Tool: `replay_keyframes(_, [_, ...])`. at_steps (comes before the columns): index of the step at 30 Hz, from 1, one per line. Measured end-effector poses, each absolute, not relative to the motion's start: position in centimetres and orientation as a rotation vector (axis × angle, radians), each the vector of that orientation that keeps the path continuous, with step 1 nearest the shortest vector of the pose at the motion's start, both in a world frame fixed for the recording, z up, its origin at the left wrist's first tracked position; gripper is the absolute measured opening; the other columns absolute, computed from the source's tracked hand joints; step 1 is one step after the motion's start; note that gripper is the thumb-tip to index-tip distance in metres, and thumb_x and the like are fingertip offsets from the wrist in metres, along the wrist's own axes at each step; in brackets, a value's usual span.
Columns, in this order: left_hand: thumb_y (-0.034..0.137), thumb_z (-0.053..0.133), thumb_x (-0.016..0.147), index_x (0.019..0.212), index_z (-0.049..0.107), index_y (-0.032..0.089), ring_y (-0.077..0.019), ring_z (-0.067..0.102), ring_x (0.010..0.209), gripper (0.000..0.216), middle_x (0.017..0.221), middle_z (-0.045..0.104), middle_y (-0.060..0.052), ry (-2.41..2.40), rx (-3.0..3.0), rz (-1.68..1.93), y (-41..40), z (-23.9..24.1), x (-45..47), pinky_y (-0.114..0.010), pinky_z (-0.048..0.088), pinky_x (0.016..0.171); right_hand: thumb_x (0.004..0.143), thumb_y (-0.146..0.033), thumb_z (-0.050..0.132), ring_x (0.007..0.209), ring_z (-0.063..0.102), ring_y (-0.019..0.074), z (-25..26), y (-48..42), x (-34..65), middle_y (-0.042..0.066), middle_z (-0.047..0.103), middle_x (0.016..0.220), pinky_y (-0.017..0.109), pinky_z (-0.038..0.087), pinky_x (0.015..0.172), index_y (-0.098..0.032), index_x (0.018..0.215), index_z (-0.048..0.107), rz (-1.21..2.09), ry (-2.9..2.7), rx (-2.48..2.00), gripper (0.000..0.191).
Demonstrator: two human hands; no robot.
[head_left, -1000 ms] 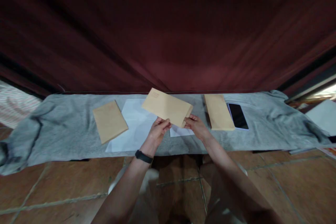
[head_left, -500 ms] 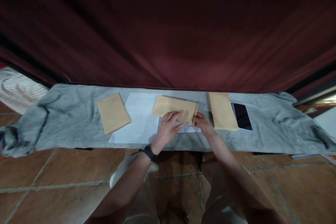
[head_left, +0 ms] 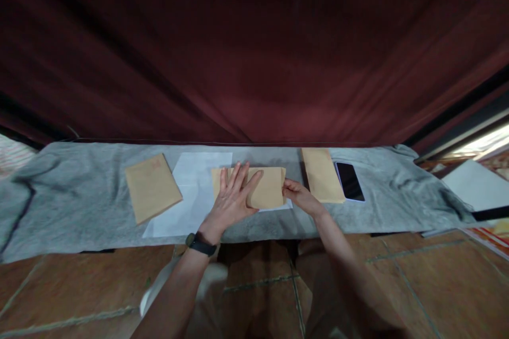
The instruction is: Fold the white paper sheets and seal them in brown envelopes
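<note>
A brown paper envelope [head_left: 268,188] lies lengthwise in front of me, partly over white paper. My left hand [head_left: 234,197] rests flat across its left half with the fingers spread, covering part of it. At the envelope's right end, the fingertips of my right hand [head_left: 297,194] pinch the edge, where a narrow strip of paper shows beyond the body. Exactly which layer they hold is hidden. To the left are white sheets [head_left: 186,198] and another stack of brown envelopes [head_left: 153,188]. Right of my right hand lies a further stack of brown envelopes [head_left: 323,176].
A dark-screened phone [head_left: 350,181] sits beside the right stack. Everything rests on a grey cloth [head_left: 389,190] over a narrow bench. Behind it hangs a dark red curtain [head_left: 254,63]; tiled floor [head_left: 258,296] shows below. A white flat object [head_left: 475,185] is at far right.
My left hand has gone from curled at the envelope's lower edge to flat and spread on top. The envelope now lies straighter. My right hand stays at its right end; the view has shifted.
</note>
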State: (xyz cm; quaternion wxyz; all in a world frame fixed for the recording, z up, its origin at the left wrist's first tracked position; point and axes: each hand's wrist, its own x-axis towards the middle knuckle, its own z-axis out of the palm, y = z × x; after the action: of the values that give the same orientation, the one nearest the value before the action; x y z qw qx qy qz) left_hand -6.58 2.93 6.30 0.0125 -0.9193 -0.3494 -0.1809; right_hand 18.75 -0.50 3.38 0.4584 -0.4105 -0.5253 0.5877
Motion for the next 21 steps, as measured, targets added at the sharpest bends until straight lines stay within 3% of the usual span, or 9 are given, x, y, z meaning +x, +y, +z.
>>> replay_keyframes(7, [0.045,0.086,0.071,0.161,0.030,0.025,-0.0425,0.029,0.151,0.108,0.160,0.035,-0.021,-1.085,-2.794,-0.651,2.6,6.7,-6.5,-0.068,0.008,0.124,0.083,-0.049,0.070,0.084,0.065,0.0185,3.4,-0.3,19.0,-0.001,0.071,0.080,0.030,0.050,0.083,-0.021,0.088,0.073,1.343,-1.322,-1.111,0.028])
replay_keyframes(14, [0.037,0.080,0.077,0.160,0.032,0.024,-0.0395,0.038,0.144,0.096,0.154,0.042,-0.020,-1.115,-2.773,-0.616,2.8,6.6,-6.4,-0.067,0.010,0.123,0.077,-0.040,0.063,0.067,0.056,0.0136,2.0,0.5,19.5,-0.003,0.064,0.072,0.024,0.045,0.061,-0.021,0.081,0.063,1.134,-1.202,-1.287,0.019])
replay_keyframes(18, [0.036,0.079,0.076,0.160,0.032,0.023,-0.0392,0.040,0.143,0.097,0.156,0.038,-0.022,-1.131,-2.772,-0.600,2.8,6.5,-6.4,-0.064,0.014,0.123,0.079,-0.041,0.061,0.063,0.053,0.0121,2.2,0.4,19.6,-0.004,0.060,0.068,0.023,0.043,0.060,-0.021,0.078,0.060,1.100,-1.250,-1.292,0.019])
replay_keyframes(21, [0.036,0.076,0.079,0.159,0.033,0.023,-0.0382,0.041,0.142,0.092,0.153,0.042,-0.021,-1.124,-2.759,-0.604,2.8,6.2,-6.4,-0.065,0.013,0.123,0.082,-0.043,0.060,0.070,0.059,0.0147,2.7,0.0,19.6,-0.001,0.065,0.076,0.025,0.047,0.064,-0.022,0.088,0.063,0.965,-1.275,-1.345,0.022])
